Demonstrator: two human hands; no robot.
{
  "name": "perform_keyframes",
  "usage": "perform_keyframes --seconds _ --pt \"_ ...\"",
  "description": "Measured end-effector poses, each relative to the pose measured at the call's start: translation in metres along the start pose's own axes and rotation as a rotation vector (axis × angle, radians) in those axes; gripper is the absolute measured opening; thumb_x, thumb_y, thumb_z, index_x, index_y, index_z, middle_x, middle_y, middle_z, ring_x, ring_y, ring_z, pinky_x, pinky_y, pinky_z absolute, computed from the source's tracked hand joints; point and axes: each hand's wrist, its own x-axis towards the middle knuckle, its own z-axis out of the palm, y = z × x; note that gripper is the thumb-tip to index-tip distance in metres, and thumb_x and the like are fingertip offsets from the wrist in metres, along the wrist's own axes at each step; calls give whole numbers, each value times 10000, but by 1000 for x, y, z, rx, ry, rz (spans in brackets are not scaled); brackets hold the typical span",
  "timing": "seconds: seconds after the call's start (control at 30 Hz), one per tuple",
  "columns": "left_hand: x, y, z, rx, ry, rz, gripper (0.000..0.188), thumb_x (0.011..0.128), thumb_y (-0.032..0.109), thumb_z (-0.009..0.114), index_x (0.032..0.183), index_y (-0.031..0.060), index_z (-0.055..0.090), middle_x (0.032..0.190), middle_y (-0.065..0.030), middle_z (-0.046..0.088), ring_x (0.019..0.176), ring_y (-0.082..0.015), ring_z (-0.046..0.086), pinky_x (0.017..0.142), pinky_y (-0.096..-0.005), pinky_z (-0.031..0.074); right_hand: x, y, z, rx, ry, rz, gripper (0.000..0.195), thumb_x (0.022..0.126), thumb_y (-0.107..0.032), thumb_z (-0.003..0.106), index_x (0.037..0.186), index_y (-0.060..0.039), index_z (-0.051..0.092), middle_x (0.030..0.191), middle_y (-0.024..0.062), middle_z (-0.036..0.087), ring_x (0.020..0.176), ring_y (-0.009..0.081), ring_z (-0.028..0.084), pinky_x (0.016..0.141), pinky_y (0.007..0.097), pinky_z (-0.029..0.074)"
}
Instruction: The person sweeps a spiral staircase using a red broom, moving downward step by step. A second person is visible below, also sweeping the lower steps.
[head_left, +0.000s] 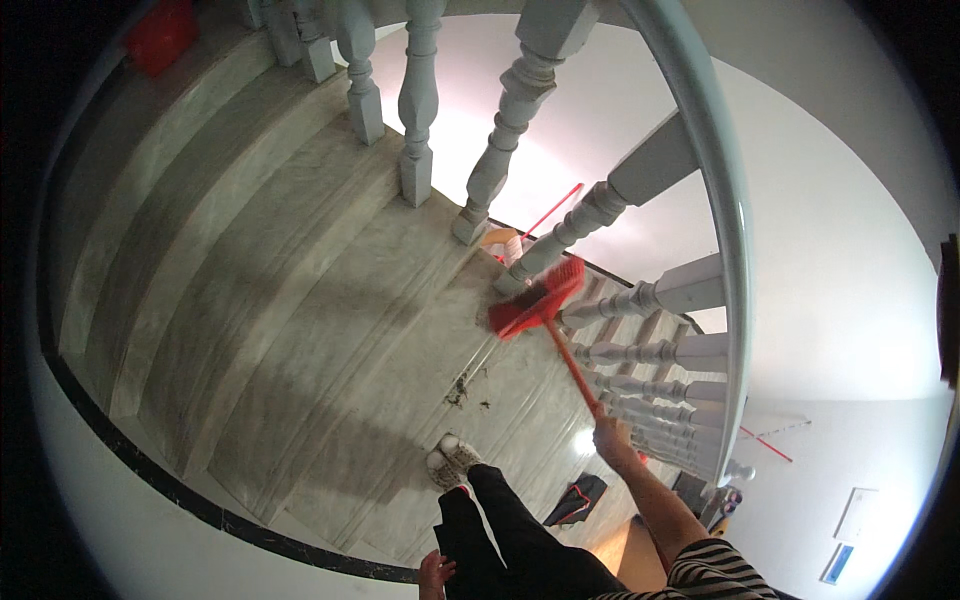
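My right hand (613, 442) is closed around the orange-red handle (574, 364) of a broom. The red broom head (536, 300), blurred and with dark bristles, is beside the base of the balusters at the step's inner edge. A small heap of dark debris (457, 391) lies on the stone step (390, 360), between the broom head and my shoes (451, 459). Low in the picture, my left hand (435, 571) hangs beside my dark trousers, fingers loosely apart, with nothing seen in it.
Curved stairs rise to the upper left, where a red object (161, 37) stands. Grey balusters (420, 97) and a handrail (720, 187) follow the inner side. Through the balusters show part of another person's arm (499, 238) and a red stick (551, 211). A dark bag-like item (577, 499) lies lower down.
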Motion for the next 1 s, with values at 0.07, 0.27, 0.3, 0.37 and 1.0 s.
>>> perform_keyframes --seconds 0.07,0.27,0.3,0.37,1.0 --pt "5 -4 -5 23 8 -1 473 799 222 571 1197 49 383 1024 -174 495 794 -304 590 631 -356 515 -19 -3 18 9 -52 -22 451 823 -126 392 1261 -62 304 820 226 607 755 379 608 657 469 487" --pt "12 -7 -25 2 23 26 531 791 276 591 1213 43 367 1078 -195 461 817 -307 582 650 -376 505 -56 -5 26 402 -296 -156 559 749 -159 585 1275 -188 398 693 103 596 567 211 579 498 356 473" --pt "9 -1 -24 -2 31 39 546 789 294 593 1216 43 364 1088 -198 454 824 -310 580 663 -382 499 -67 -9 10 531 -396 -107 571 735 -173 627 1268 -191 422 656 76 583 514 170 556 458 319 462" --pt "-2 13 -16 -3 41 51 575 784 328 599 1224 43 359 1108 -205 441 837 -316 576 690 -395 489 -78 6 1 724 -425 -1 595 714 -192 671 1262 -189 440 615 36 537 458 113 476 398 263 403" --pt "17 6 -25 105 -237 118 447 848 311 511 1230 94 428 857 -72 590 653 -154 569 530 -277 469 -31 11 -36 315 -433 -263 430 825 -312 540 1227 -186 454 635 74 574 492 158 550 476 325 479"
